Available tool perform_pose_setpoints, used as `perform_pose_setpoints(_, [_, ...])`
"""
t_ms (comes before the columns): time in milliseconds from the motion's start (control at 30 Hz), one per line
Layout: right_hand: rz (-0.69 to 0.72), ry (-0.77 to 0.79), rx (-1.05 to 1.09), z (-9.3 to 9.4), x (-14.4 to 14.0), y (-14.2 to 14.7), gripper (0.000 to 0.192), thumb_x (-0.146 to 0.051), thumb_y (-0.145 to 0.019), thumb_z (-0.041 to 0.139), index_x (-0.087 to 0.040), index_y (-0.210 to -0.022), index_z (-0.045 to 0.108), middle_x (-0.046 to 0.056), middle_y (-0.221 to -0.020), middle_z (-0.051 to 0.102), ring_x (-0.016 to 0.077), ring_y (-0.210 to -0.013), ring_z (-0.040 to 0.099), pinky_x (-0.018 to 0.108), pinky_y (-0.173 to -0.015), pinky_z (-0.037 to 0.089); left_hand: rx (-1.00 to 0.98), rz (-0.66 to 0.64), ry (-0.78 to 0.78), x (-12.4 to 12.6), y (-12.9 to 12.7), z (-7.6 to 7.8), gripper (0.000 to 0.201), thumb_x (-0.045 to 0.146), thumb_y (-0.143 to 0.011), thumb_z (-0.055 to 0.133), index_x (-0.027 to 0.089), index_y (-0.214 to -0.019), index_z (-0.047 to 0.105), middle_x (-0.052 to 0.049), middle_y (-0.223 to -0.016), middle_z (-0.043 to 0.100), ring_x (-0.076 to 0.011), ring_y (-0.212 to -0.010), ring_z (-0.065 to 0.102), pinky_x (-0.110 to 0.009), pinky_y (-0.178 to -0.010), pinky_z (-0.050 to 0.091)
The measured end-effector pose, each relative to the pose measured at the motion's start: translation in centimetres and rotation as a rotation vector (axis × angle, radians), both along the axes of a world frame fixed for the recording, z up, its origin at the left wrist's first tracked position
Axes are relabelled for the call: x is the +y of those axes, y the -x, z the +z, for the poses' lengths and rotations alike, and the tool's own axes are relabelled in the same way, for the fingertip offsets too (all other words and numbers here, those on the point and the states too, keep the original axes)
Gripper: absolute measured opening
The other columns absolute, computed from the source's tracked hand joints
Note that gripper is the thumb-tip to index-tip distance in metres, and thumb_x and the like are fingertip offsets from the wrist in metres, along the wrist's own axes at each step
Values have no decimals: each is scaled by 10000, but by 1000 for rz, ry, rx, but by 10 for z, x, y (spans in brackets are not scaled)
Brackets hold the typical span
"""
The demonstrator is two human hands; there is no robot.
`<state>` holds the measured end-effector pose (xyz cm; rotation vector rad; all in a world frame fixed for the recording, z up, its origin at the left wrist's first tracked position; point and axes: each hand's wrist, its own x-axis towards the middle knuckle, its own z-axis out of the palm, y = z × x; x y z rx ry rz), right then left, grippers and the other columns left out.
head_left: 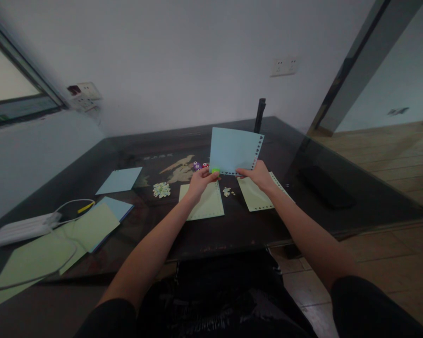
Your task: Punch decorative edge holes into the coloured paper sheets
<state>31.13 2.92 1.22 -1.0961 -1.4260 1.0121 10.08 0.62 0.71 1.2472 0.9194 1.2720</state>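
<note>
A light blue sheet of paper is held up above the table, with small dark holes along its right and lower edges. My right hand pinches its lower right part. My left hand is closed on a small bright green paper punch at the sheet's lower left corner. Below lie two pale green sheets: a left sheet and a right sheet with holes along its edges. Between them is a small scatter of paper cut-outs. Behind my left hand sit purple and red punches, partly hidden.
A larger heap of cut-outs lies to the left. Beyond it are a blue sheet, stacked green and blue paper, and a white power strip with a cable. A black object lies at right; a dark upright post stands behind.
</note>
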Motion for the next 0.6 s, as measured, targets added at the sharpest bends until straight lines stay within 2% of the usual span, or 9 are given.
perform_pose_setpoints(600, [-13,-14,-21,0,0,-1,385,-352,-550,786,-109,-832,685,81,-759,716,215,-614,687,347,-595,602,8,14,-15,-3,-1,3,325,312,-643,747,124,-893,662,-69,-895,708,-155,-751,642,-358,-828,526])
